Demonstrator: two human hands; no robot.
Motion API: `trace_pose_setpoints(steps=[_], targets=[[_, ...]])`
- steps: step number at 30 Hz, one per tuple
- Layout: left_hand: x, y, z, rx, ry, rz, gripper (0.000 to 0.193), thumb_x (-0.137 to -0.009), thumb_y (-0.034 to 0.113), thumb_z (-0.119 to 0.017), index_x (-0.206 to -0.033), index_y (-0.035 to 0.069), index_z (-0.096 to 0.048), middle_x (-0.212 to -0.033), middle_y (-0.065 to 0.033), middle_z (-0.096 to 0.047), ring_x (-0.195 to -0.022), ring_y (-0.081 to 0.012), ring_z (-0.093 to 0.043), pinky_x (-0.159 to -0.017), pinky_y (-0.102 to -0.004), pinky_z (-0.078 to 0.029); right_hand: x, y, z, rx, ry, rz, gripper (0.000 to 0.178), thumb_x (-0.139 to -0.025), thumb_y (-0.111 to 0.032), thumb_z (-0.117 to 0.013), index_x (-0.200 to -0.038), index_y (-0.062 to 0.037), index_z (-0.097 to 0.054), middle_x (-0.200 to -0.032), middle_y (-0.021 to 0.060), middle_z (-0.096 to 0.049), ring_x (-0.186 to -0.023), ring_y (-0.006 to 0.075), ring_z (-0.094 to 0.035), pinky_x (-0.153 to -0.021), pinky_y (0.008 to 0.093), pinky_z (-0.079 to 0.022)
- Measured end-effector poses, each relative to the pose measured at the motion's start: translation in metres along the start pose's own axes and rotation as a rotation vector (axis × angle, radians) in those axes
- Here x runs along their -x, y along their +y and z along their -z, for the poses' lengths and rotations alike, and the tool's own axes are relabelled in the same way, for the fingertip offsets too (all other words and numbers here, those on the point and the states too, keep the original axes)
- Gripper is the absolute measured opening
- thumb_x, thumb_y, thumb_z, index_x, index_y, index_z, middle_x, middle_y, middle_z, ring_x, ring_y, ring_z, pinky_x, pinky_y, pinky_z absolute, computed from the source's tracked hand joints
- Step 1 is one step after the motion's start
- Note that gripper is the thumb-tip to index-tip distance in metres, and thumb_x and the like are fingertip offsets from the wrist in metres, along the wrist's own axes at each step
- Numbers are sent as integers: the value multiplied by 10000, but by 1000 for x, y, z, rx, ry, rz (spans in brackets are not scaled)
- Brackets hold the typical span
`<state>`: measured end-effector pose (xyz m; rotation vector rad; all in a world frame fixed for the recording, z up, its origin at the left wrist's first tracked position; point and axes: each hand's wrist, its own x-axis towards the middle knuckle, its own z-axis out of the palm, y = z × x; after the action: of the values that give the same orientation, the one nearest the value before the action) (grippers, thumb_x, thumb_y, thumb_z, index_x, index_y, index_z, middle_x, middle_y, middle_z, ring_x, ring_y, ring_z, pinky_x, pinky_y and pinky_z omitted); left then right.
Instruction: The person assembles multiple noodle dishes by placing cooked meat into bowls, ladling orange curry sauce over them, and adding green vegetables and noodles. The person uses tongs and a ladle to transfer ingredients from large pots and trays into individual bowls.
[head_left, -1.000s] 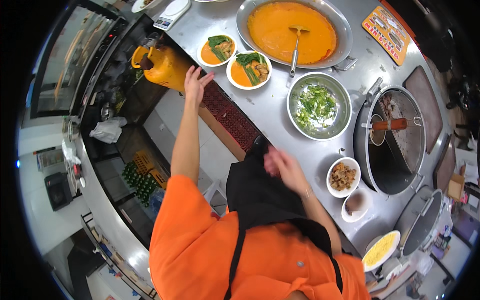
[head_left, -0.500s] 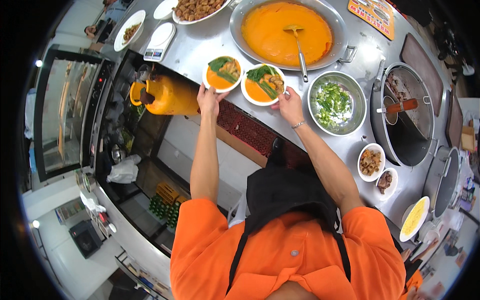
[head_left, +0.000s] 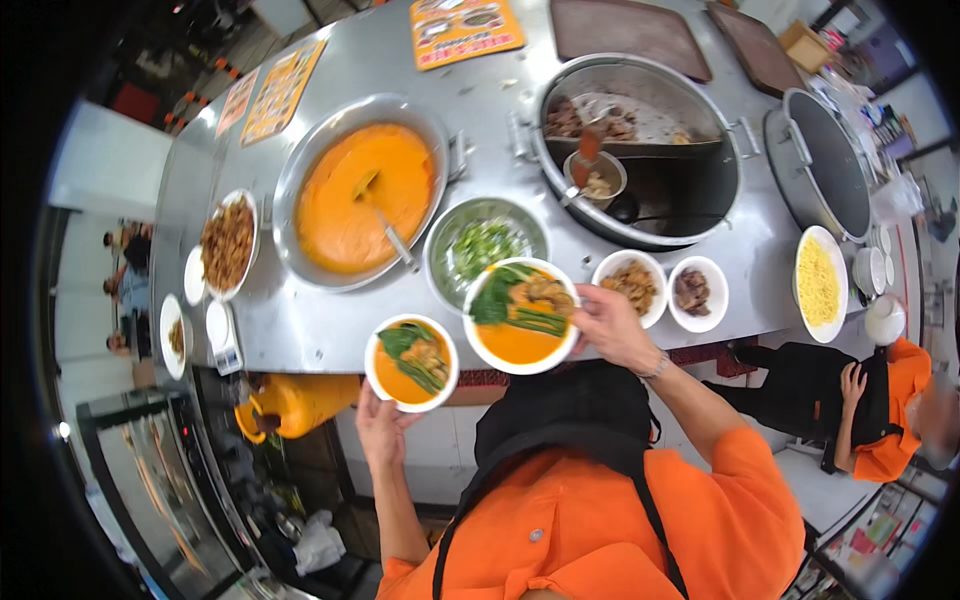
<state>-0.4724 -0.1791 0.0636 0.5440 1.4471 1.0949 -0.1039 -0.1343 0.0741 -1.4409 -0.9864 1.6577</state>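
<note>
though smooth and round, leaf-topped bowls (head_left: 520,370)

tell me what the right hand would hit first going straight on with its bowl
Probably the metal bowl of greens, just beyond the white bowl the right hand holds; height is unclear.

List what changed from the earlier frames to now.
Left hand took hold of the left bowl, right hand the right bowl; both were clear of them at first. Both bowls came nearer and rightward, to the near edge of the counter. The camera view also turned. Stayed: sauce pan with its ladle, and greens bowl.
</note>
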Motion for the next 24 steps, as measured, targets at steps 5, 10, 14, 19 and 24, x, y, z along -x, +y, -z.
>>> trace_pose_setpoints(steps=[5,10,14,19,24], targets=[[-12,-10,-160,-1,-348,108,569,-878,-58,-423,-1425,-39,-269,-1189,-244,-579,-939,-330,-678,-685,-421,-629,52,-32,139,16,356,64,355,-896,5,-465,-1238,87,-515,-788,86,-662,-588,123,-644,-504,226,-549],[-38,-10,-356,100,-504,127,571,-861,-62,-401,-1419,-27,-286,-1197,-237,-575,-972,-338,-666,-718,-419,-625,65,-59,281,39,634,140,304,-909,-13,-459,-1181,97,-540,-736,106,-664,-545,141,-648,-507,235,-552],[-96,-8,-503,246,-491,-10,505,-865,-80,-394,-1366,-35,-347,-1208,-231,-560,-996,-346,-654,-742,-447,-621,45,-79,389,65,683,207,287,-925,-40,-457,-1160,97,-548,-757,117,-674,-559,150,-656,-522,240,-558],[-221,14,-650,347,-313,-197,397,-869,-97,-380,-1266,-87,-381,-1208,-251,-531,-977,-397,-649,-707,-483,-633,-14,-110,512,176,655,224,264,-936,-57,-466,-1133,88,-565,-750,109,-672,-572,147,-661,-528,236,-559],[-352,50,-707,147,-139,-199,407,-826,-131,-316,-1230,-154,-359,-1201,-301,-517,-994,-446,-630,-741,-539,-614,-120,-142,585,198,531,251,207,-962,-90,-477,-1036,73,-581,-763,121,-678,-604,157,-680,-547,240,-567]])
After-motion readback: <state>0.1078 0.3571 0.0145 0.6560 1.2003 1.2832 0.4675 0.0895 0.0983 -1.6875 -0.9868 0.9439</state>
